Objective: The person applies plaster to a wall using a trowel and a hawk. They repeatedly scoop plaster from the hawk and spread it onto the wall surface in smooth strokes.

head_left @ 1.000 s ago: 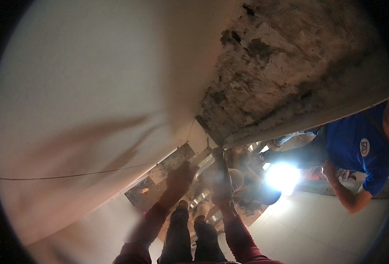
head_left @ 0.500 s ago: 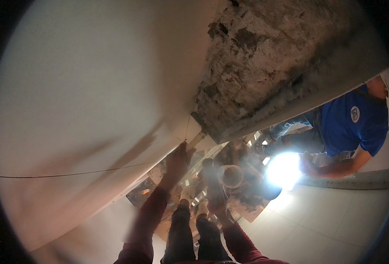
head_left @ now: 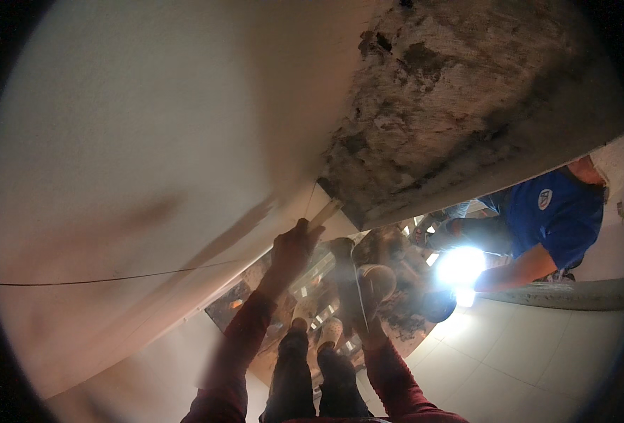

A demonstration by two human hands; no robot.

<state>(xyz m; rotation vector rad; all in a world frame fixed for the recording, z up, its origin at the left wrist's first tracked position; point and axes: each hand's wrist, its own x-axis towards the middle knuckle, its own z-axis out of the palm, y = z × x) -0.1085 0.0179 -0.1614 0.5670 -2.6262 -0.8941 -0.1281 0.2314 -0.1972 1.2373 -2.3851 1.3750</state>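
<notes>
My left hand [head_left: 293,252] is raised at the corner where the pale wall meets the rough, patchy surface. Its fingers are closed round a short, pale flat strip [head_left: 327,212], possibly wood, whose upper end reaches the dark lower corner of that surface. A thin string [head_left: 310,197] runs down beside the strip. Lower and to the right, my right hand [head_left: 368,328] is closed on a long tool with a blunt upper end [head_left: 342,248]; dim light and blur hide its exact kind.
Below stands a bucket [head_left: 386,283] on cluttered boards around my feet. A dark line [head_left: 114,280] crosses the pale wall [head_left: 114,141]. At right, a co-worker in a blue shirt [head_left: 562,218] is beside a glaring lamp [head_left: 460,268]. A ledge [head_left: 559,297] borders the tiled floor [head_left: 537,338].
My right hand and its tool have risen toward the corner. My left hand has shifted slightly up and right with the strip. The co-worker appears a little lower and further left.
</notes>
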